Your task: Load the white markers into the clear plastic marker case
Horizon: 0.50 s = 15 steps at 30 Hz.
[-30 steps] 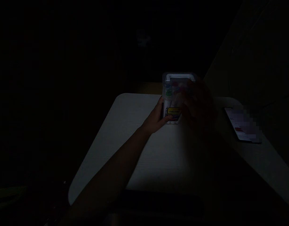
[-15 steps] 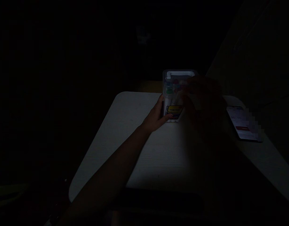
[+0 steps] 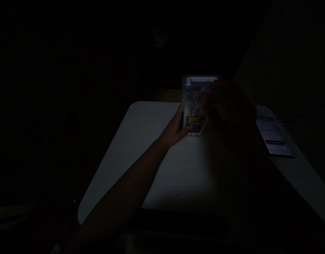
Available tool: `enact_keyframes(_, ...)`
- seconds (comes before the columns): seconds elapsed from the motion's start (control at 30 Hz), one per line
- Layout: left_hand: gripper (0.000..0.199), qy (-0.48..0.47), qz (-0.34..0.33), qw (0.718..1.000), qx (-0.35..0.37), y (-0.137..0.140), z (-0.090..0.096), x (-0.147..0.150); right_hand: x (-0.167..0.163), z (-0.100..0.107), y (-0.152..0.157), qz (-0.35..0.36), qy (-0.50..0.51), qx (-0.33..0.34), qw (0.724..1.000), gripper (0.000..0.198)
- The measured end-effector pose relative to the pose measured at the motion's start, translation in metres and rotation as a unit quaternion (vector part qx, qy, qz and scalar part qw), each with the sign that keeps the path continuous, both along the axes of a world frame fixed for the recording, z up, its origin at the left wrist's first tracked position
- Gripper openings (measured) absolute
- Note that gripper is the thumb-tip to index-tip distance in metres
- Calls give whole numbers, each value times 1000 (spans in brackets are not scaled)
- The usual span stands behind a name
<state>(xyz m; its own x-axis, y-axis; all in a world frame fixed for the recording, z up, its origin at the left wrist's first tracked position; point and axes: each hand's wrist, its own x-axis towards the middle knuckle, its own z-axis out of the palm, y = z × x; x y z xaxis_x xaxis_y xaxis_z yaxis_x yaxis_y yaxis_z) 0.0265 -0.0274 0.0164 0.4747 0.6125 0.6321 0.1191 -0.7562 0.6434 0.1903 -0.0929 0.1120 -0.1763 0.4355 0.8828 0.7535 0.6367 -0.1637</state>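
Observation:
A clear plastic marker case (image 3: pixel 185 109) with a white handle stands upright at the far part of the table. Its yellow and black label reads "marker", and coloured caps, one of them green, show through the plastic. My left hand (image 3: pixel 175 132) is wrapped round the case's left side, with the thumb across the front by the label. In deep shadow, my right hand (image 3: pixel 228 106) is at the upper right front of the case, thumb and fingers bent together near the caps. Whatever is between those fingers is too dark to make out.
A white table (image 3: pixel 136 141) with rounded corners carries the case. A phone with a lit screen (image 3: pixel 275 135) lies near its right edge. A dark shape (image 3: pixel 178 222) crosses the near edge. The surroundings are almost black.
The view has shifted slightly, so the table and case sit a little higher. My right fingers have moved slightly left at the case's front; my left hand keeps its hold.

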Motion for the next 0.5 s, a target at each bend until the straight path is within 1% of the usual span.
enact_keyframes(0.2,75,4,9,1000,-17,-1,-1,-1,4,0,-6,33,-2,-16,999,4)
enact_keyframes(0.33,78,25,26,999,-34,-2,-2,-3,4,0,-8,61,7,-67,996,8)
enact_keyframes(0.43,78,15,18,999,-31,-2,-1,-2,5,-1,-7,47,1,-87,995,11)
enact_keyframes(0.5,79,2,7,1000,-27,-2,-1,-2,6,-3,-5,35,-11,-71,997,13)
